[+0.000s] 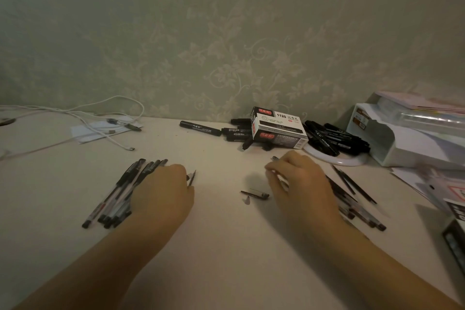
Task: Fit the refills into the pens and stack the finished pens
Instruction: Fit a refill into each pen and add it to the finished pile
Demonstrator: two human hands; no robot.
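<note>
Head view of the pen-assembly work on a pale, cream-coloured desk (221, 246). The left hand (163, 191) rests on the near end of the stack of finished black-capped, clear-barrelled pens (118, 196), whose long axes run from lower left to upper right; its fingers are curled over a short dark pen part (192, 177) that juts out to the right of the knuckles, but what that part is cannot be told. The right hand (297, 178) hovers just above the desk with its fingers pinched round a slim, pale, dark-tipped rod (275, 158), probably a refill or an open barrel, whose tip shows beyond the knuckles at upper left.

Key relation: a small loose dark pen piece (255, 194) lies flat on the desk between the two hands, its long axis nearly left to right, just below and to the left of the right fingers and well apart from the left ones. The right hand is therefore the nearer, and would reach it by a short move down and leftward.

The supply of thin dark refills and unfinished pens (352, 196) lies fanned out to the right of the right wrist, partly hidden by it. A black-and-white marker box printed "1120" (276, 127) stands behind, among loose black markers (334, 137).
</note>
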